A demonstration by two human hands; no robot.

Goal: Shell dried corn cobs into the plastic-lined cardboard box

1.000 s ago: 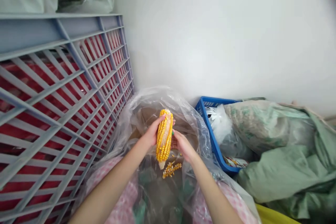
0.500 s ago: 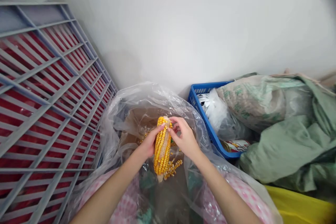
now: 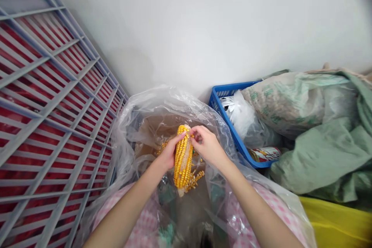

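Observation:
A yellow corn cob stands nearly upright over an open clear plastic bag. One bare strip runs down its side where kernels are gone. My left hand wraps round the cob from the left and holds it. My right hand is closed at the cob's upper end, thumb and fingertips pinching at the kernels there. Loose yellow kernels lie in the bag just below the cob, and more kernels show deeper behind my left hand.
A grey slatted crate with red contents rises on the left. A blue plastic basket with white bags and a printed can sits on the right, beside green woven sacks. A yellow container shows at the lower right. A white wall stands behind.
My right hand went from the cob's lower side up to its top end and pinched there. The view swung slightly, so the crate slid left.

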